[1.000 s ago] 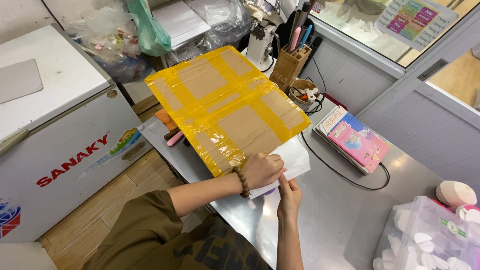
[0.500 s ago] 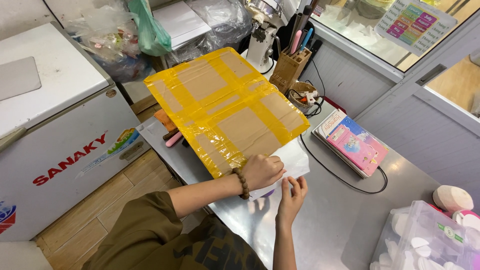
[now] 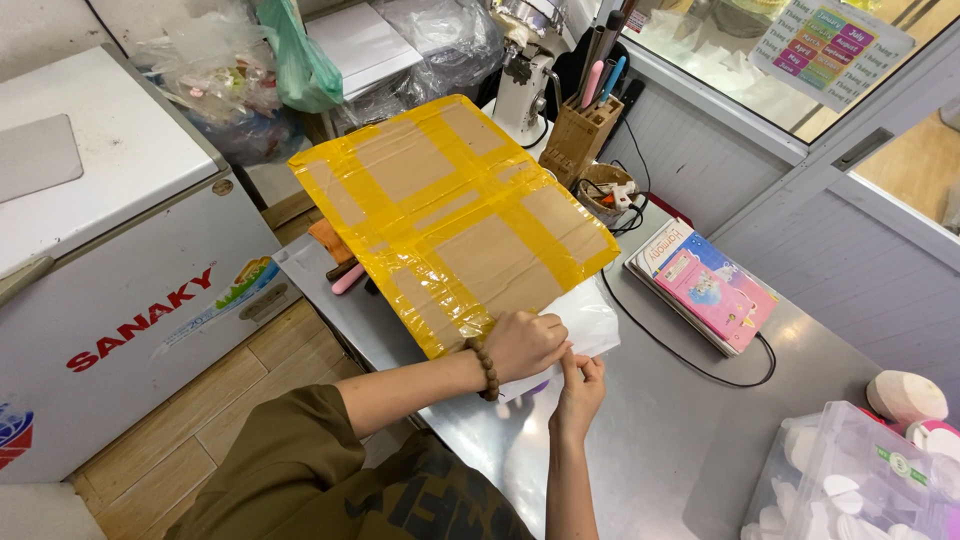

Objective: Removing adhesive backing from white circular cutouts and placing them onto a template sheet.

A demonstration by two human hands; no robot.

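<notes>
A flat cardboard parcel [image 3: 455, 215] wrapped in strips of yellow tape lies on a steel counter [image 3: 660, 430]. At its near right corner sits a white paper sheet [image 3: 590, 320]. My left hand [image 3: 522, 345], with a bead bracelet on the wrist, presses on the sheet's near edge beside the parcel. My right hand [image 3: 580, 385] pinches the sheet's lower edge just below the left hand. What lies under the hands is hidden.
A white chest freezer [image 3: 110, 250] stands to the left. Pink books [image 3: 712, 285] and a black cable [image 3: 680, 355] lie right of the parcel. A wooden pen holder [image 3: 580, 140] stands behind it. A clear plastic box [image 3: 850, 480] sits at the near right.
My right hand has slid up closer to the left hand at the sheet's edge. The parcel has stayed in place.
</notes>
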